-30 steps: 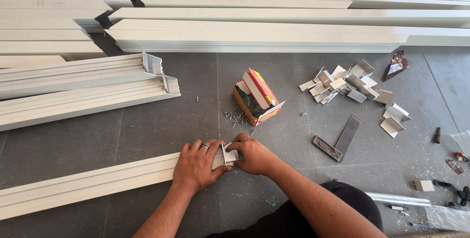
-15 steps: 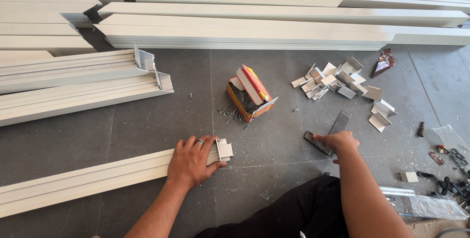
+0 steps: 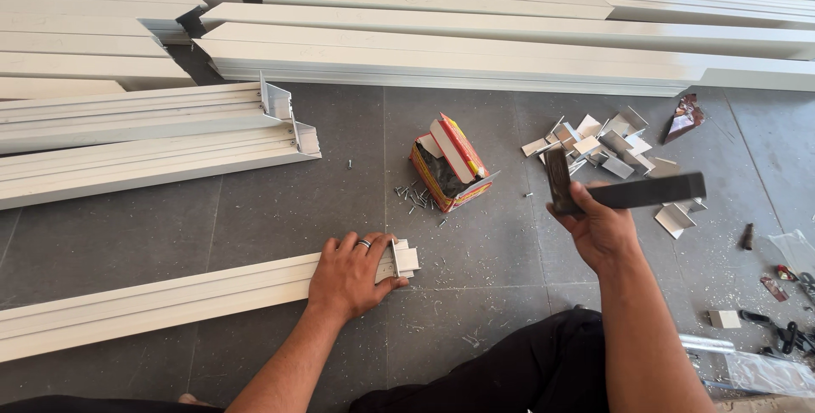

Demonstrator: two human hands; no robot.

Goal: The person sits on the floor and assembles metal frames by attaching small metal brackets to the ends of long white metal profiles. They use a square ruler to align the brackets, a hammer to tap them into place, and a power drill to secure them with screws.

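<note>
Head view: the left hand lies flat and pressing on the end of a long white aluminium profile that stretches along the grey floor toward nine o'clock. Its fingers are spread over the top, a ring on one of them, and the thumb sits beside a small white corner bracket fitted into the profile's open end.

At about three o'clock from that hand, and well apart from it, the right hand is raised above the floor and clamped on a dark metal try square. One arm of the square points up toward twelve o'clock, the other runs out toward three.

Between the two hands, toward twelve o'clock, an open red and yellow box stands on the floor with loose screws scattered just beside it. Behind the try square lies a heap of white brackets; some are hidden by the tool, so their number is unclear. More white profiles are stacked along the top edge.
</note>
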